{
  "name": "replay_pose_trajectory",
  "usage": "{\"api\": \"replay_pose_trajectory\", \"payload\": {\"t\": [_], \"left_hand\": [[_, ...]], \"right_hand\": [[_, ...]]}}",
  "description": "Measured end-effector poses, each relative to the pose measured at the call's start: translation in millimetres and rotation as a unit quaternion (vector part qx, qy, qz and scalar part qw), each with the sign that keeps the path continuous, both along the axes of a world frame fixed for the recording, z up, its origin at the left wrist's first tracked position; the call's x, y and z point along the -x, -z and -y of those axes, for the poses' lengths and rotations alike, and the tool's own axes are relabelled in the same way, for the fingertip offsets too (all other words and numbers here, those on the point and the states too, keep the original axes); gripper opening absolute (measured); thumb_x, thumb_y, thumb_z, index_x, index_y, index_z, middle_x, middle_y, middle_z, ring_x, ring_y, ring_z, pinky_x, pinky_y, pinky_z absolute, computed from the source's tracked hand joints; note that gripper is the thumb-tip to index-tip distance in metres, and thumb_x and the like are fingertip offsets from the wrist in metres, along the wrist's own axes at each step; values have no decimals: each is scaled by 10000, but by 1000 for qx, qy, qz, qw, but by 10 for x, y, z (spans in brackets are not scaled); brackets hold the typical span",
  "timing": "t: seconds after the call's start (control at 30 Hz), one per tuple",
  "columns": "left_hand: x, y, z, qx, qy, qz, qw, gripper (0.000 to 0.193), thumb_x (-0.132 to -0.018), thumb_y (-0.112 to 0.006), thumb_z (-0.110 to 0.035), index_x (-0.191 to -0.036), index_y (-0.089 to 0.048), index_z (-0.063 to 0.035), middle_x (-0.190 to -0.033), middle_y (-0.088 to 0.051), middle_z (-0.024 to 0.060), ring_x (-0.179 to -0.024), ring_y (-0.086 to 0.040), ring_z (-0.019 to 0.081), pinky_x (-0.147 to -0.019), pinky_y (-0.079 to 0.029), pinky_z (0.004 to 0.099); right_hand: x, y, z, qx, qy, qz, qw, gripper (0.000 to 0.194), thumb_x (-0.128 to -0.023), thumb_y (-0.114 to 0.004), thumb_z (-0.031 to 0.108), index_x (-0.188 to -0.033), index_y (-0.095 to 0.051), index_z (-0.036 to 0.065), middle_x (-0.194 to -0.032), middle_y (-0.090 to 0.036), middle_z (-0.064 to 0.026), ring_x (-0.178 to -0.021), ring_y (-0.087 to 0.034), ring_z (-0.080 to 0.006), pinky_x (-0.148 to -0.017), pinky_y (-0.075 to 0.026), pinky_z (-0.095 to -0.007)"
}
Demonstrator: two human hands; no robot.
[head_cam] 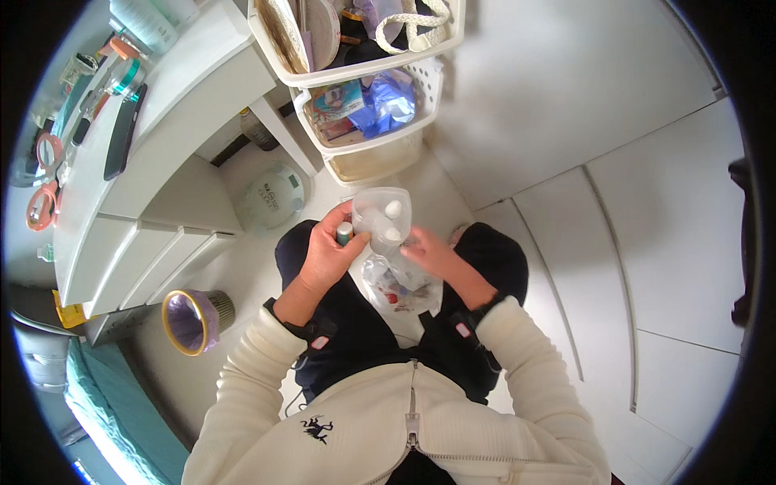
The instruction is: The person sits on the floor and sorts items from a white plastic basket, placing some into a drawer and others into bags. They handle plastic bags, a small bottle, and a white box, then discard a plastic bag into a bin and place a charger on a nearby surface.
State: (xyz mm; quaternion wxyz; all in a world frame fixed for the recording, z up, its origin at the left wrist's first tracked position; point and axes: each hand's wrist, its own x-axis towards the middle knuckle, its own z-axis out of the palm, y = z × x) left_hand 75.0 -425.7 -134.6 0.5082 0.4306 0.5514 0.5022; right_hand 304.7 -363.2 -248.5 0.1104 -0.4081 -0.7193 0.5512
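Observation:
My left hand (330, 251) grips a translucent plastic container (370, 209) by its left side, with a small bottle with a white cap (344, 233) held beside it between thumb and fingers. Two white rounded objects (393, 210) show in or on the container; which, I cannot tell. At the container's lower right is my right hand (431, 251), its fingers near the top of a clear plastic bag (388, 282). Whether they hold the bag is unclear. Small items, one of them red, show through the bag, which is between my knees.
Stacked white baskets (364, 142) holding assorted goods stand ahead. On the left are a white desk (182, 79) with drawers and a lined wastebasket (167, 321). A glass scale (273, 197) lies on the floor near the desk. White cabinet fronts (661, 212) stand to the right.

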Motion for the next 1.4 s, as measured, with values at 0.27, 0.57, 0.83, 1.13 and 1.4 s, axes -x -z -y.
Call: {"api": "replay_pose_trajectory", "payload": {"t": [0.27, 0.57, 0.83, 1.13, 1.4], "left_hand": [[-296, -186, 29, 22, 49, 29, 998, 432, -810, -653, -63, -1223, -534, -18, -950, -597, 47, -776, -521, 105, -653, -467, 252], [-340, -64, 128, 129, 256, 555, 781, 529, -922, -479, -541, -1180, -498, -80, -775, -477, 40, -582, -387, 101, -456, -309, 216], [-485, -318, 41, -19, 154, 526, 836, 388, -924, -558, -388, -1189, -481, -115, -924, -545, 26, -586, -434, 106, -468, -353, 229], [-702, -300, 107, -77, 14, 442, 894, 443, -941, -566, -283, -1339, -407, -172, -1116, -550, 27, -885, -547, 156, -633, -486, 286], [-467, -152, 163, -68, 78, 482, 870, 581, -895, -612, -389, -1356, -397, -109, -1297, -508, 60, -1175, -495, 235, -983, -405, 416]], "right_hand": [[61, -1664, 187, 35, 94, -230, 968, 852, -795, -704, 88, -1471, -186, 135, -1377, -375, -102, -1242, -416, -217, -951, -445, -362], [108, -1768, 373, -11, 131, -311, 941, 848, -800, -724, 180, -1455, -197, 68, -1338, -428, -118, -1206, -444, -211, -984, -406, -366], [272, -1760, 597, -143, 254, -259, 921, 618, -841, -660, 116, -1354, -322, 46, -1223, -486, -83, -1088, -503, -174, -905, -432, -309], [494, -1571, 781, 12, 284, -251, 925, 395, -853, -634, 46, -1193, -433, 33, -912, -550, -31, -729, -546, -87, -577, -464, -225], [25, -1667, 823, 76, 243, -122, 959, 344, -916, -493, 75, -1248, -422, 21, -751, -550, -65, -626, -537, -118, -566, -464, -249]]}}
